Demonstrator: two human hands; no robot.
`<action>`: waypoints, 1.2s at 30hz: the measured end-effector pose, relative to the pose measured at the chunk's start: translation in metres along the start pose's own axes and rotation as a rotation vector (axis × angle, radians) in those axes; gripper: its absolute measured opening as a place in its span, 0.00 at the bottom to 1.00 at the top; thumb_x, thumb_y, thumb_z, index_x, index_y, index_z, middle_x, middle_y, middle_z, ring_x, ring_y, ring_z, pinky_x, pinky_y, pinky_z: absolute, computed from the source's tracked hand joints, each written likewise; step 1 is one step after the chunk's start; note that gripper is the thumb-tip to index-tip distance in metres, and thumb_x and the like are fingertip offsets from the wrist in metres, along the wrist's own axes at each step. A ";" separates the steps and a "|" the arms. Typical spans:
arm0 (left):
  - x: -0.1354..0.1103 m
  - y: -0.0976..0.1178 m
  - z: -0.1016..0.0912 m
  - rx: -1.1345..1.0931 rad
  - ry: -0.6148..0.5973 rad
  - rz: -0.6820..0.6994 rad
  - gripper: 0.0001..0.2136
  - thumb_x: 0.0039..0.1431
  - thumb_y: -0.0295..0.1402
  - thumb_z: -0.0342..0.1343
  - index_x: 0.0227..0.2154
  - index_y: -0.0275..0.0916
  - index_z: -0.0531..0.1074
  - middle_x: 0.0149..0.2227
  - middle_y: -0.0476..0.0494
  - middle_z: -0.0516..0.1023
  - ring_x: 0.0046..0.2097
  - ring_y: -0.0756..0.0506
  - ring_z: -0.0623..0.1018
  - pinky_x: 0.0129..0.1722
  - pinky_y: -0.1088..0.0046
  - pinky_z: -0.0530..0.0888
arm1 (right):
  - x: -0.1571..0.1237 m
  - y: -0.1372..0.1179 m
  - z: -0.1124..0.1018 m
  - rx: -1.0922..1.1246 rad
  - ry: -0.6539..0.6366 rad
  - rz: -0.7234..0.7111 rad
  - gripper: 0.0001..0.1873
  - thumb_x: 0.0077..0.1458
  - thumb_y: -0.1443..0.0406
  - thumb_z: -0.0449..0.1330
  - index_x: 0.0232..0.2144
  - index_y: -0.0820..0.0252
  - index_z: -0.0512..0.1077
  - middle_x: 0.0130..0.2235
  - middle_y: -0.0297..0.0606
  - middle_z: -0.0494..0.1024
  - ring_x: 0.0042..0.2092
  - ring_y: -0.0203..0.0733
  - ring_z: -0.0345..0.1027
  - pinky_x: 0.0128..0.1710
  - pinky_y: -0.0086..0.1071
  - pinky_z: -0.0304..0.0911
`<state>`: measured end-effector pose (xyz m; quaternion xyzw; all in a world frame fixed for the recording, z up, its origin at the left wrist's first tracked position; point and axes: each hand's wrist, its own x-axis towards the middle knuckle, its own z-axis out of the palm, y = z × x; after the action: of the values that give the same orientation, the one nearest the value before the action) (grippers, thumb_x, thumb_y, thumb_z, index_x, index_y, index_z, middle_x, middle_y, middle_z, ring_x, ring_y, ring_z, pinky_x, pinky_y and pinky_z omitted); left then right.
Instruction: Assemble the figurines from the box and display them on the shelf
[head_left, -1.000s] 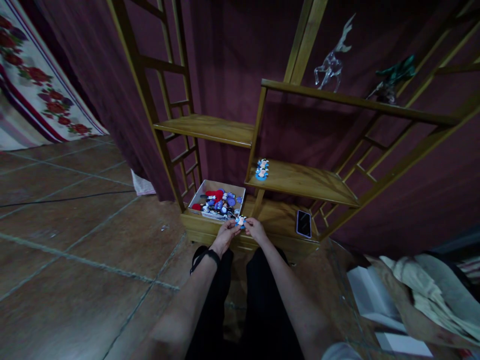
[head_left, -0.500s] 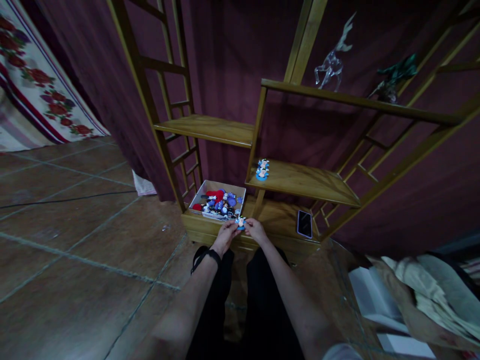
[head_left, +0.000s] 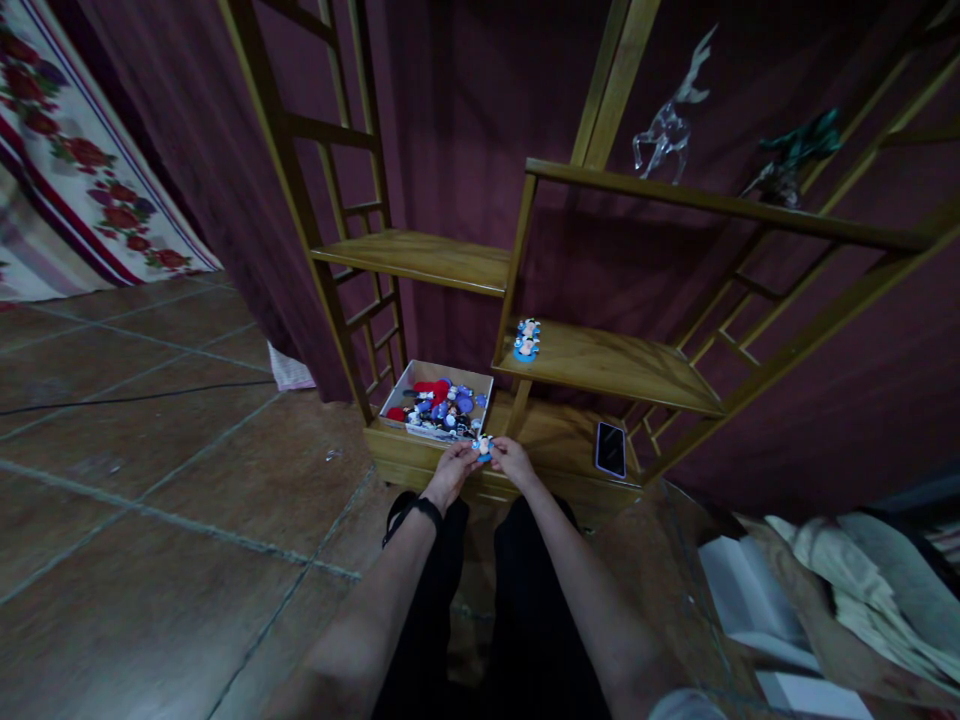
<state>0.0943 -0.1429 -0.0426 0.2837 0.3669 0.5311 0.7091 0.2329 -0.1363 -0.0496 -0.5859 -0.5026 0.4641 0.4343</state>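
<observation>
Between my two hands is a small blue and white figurine, held just in front of the low shelf's front edge. My left hand pinches its left side, and my right hand grips the right side. Right behind it stands an open cardboard box with a jumble of red, purple, white and dark small figures. Two similar blue and white figurines stand one behind the other at the left end of the middle shelf.
A phone or tablet lies on the right of the bottom shelf. Higher up stand a clear glass deer and a dark green ornament. White boxes and cloth are on the right. A cable crosses the tiled floor.
The view has shifted very slightly. Both hands keep hold of the figurine in nearly the same place.
</observation>
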 end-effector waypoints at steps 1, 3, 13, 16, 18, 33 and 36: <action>0.000 0.000 0.000 -0.001 -0.002 -0.001 0.11 0.37 0.26 0.65 0.26 0.34 0.71 0.29 0.46 0.76 0.32 0.51 0.75 0.35 0.74 0.71 | 0.000 0.001 0.000 0.009 -0.001 -0.006 0.09 0.47 0.65 0.56 0.33 0.59 0.70 0.31 0.32 0.75 0.25 0.30 0.67 0.24 0.24 0.67; 0.001 0.000 -0.001 -0.003 -0.006 -0.005 0.11 0.37 0.25 0.65 0.27 0.34 0.71 0.29 0.46 0.76 0.33 0.51 0.75 0.36 0.75 0.71 | 0.000 0.002 0.001 0.029 -0.005 -0.011 0.09 0.47 0.64 0.56 0.33 0.58 0.70 0.31 0.32 0.75 0.25 0.31 0.67 0.24 0.25 0.68; 0.000 -0.001 -0.001 -0.001 -0.048 -0.012 0.12 0.40 0.26 0.64 0.31 0.33 0.73 0.34 0.41 0.77 0.35 0.48 0.76 0.37 0.74 0.72 | -0.003 -0.004 0.001 0.037 -0.028 0.011 0.14 0.44 0.58 0.60 0.33 0.59 0.69 0.31 0.33 0.75 0.27 0.34 0.69 0.25 0.27 0.68; -0.002 0.000 0.000 -0.005 -0.057 -0.022 0.12 0.39 0.25 0.64 0.30 0.33 0.73 0.33 0.42 0.77 0.35 0.48 0.76 0.38 0.73 0.72 | -0.004 -0.005 0.000 -0.001 -0.016 0.008 0.14 0.43 0.58 0.60 0.33 0.58 0.69 0.30 0.32 0.75 0.26 0.33 0.68 0.24 0.27 0.67; -0.002 0.000 0.001 -0.008 -0.062 -0.031 0.12 0.38 0.24 0.65 0.30 0.34 0.73 0.33 0.42 0.77 0.35 0.49 0.76 0.38 0.73 0.72 | -0.005 -0.006 0.000 -0.025 -0.005 0.000 0.14 0.43 0.58 0.60 0.33 0.58 0.69 0.29 0.31 0.75 0.26 0.33 0.68 0.24 0.26 0.66; -0.004 0.001 0.002 -0.003 -0.079 -0.062 0.11 0.40 0.23 0.63 0.30 0.34 0.73 0.33 0.43 0.77 0.35 0.49 0.76 0.38 0.73 0.73 | -0.008 -0.011 0.002 -0.111 0.061 -0.011 0.10 0.44 0.59 0.60 0.29 0.58 0.69 0.28 0.31 0.75 0.27 0.35 0.70 0.26 0.27 0.68; -0.004 0.000 0.003 0.000 -0.087 -0.053 0.11 0.39 0.23 0.63 0.29 0.34 0.72 0.32 0.43 0.77 0.34 0.49 0.76 0.38 0.73 0.73 | -0.007 -0.009 0.003 -0.120 0.073 -0.008 0.09 0.44 0.60 0.60 0.28 0.57 0.68 0.27 0.30 0.75 0.27 0.34 0.71 0.27 0.27 0.68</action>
<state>0.0957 -0.1471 -0.0398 0.2967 0.3428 0.4992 0.7384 0.2280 -0.1422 -0.0402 -0.6256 -0.5155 0.4096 0.4184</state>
